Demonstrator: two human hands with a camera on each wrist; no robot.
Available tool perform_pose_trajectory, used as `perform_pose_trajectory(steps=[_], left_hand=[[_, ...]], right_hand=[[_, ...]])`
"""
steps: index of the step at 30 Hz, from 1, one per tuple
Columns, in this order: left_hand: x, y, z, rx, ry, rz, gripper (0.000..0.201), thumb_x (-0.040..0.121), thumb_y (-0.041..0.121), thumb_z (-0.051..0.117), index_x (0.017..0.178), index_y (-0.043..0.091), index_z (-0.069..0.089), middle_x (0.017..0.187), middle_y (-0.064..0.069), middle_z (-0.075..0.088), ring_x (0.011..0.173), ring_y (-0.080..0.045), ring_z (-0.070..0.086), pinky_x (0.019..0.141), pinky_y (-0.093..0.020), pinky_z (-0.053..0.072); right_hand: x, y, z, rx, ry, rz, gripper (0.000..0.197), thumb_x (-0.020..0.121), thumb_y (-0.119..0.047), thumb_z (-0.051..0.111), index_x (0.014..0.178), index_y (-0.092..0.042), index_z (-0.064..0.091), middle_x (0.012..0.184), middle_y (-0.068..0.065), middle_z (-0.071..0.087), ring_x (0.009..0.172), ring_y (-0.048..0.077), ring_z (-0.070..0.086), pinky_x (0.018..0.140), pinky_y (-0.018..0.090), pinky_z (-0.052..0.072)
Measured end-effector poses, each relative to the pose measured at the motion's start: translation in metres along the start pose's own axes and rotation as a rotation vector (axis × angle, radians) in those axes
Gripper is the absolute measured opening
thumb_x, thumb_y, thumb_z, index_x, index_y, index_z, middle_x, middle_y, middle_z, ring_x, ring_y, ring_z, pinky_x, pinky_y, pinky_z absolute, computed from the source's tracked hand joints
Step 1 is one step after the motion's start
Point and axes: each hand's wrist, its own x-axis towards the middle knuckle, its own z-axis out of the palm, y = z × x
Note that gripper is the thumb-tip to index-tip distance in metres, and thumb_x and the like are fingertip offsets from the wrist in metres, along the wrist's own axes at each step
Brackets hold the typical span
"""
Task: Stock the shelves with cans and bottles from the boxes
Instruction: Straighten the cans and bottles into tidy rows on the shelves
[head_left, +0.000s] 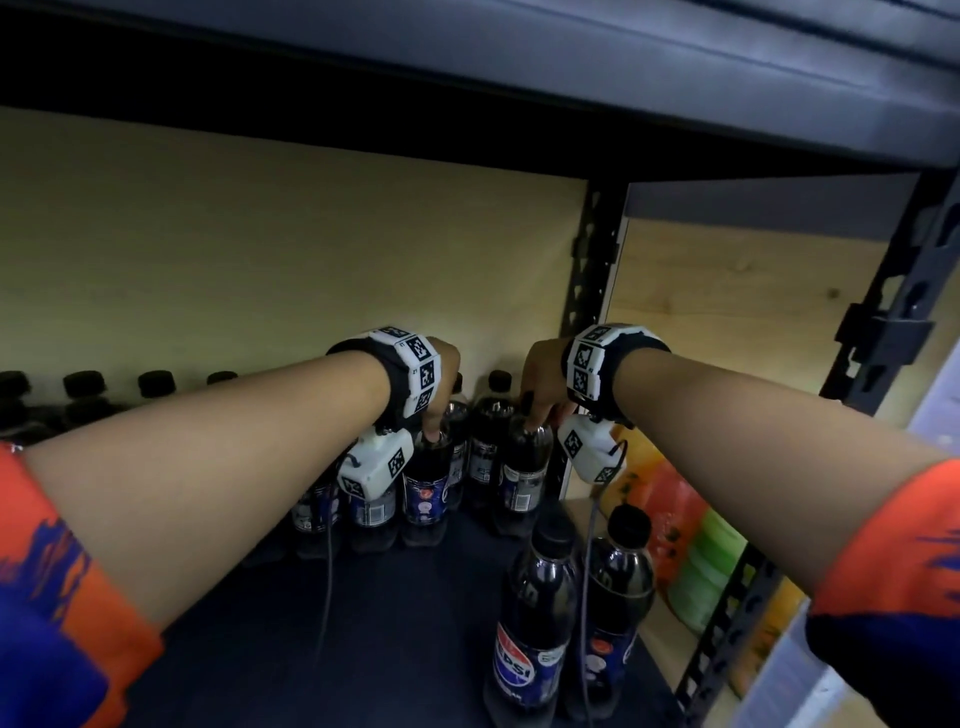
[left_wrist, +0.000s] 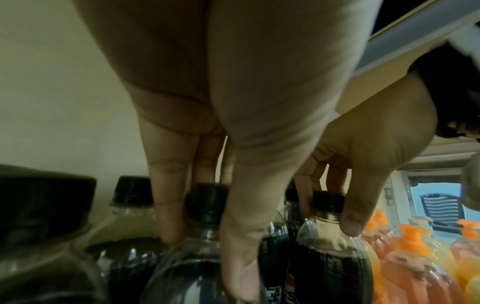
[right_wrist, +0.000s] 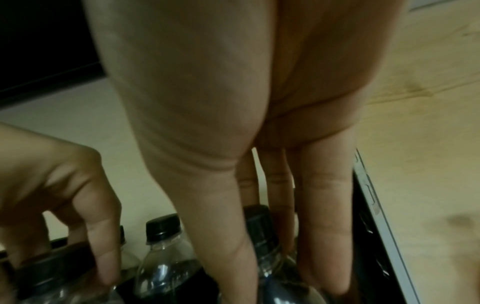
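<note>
While both hands gripped cola bottle necks at the shelf (head_left: 405, 613) back, left hand (head_left: 439, 379) on left bottle (head_left: 427, 493), right hand (head_left: 540, 384) on right bottle (head_left: 524, 467); set upright, release gently.

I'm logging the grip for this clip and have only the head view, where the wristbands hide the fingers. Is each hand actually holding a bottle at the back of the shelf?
Observer: Yes for the left. The left wrist view shows the left hand with thumb and fingers down either side of the neck of a black-capped cola bottle.
Operator: And the right?
Observer: Same grip. In the right wrist view the right hand pinches the top of a second cola bottle.
Operator: What's the orange blur in the next bay?
Observer: The left wrist view shows orange drink bottles with orange tops.
</note>
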Motion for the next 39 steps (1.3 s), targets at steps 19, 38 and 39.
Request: perform_pose_trajectory(steps=[19,38,39], left_hand=[[-0.037,0.041,-0.024,-0.106,0.145,0.103,0.06,0.058,0.044,0.095,0.105,0.011,0.076,0.101,-0.002,0.077,0.095,-0.025,0.073,0.087,-0.043,0.06],[-0.046,0.074,0.008,-0.112,0.125,0.128,0.048,0.064,0.041,0.093,0.102,0.016,0.078,0.098,0.001,0.077,0.093,-0.021,0.072,0.09,-0.04,0.059],[-0.046,0.074,0.01,-0.116,0.124,0.128,0.048,0.065,0.041,0.093,0.103,0.016,0.078,0.099,0.002,0.076,0.093,-0.02,0.072,0.09,-0.04,0.059]], right_hand=[[-0.067,-0.015,-0.022,-0.396,0.117,-0.062,0.045,0.084,-0.045,0.077,0.107,-0.007,0.072,0.086,0.002,0.061,0.072,0.015,0.055,0.054,0.021,0.042],[-0.082,-0.01,0.01,-0.371,0.048,-0.031,0.041,0.075,-0.053,0.082,0.074,-0.014,0.066,0.046,-0.008,0.055,0.052,0.014,0.05,0.056,0.024,0.042],[-0.083,-0.009,0.011,-0.382,0.037,-0.042,0.043,0.077,-0.055,0.08,0.08,-0.013,0.068,0.054,-0.007,0.056,0.052,0.012,0.049,0.054,0.023,0.041]])
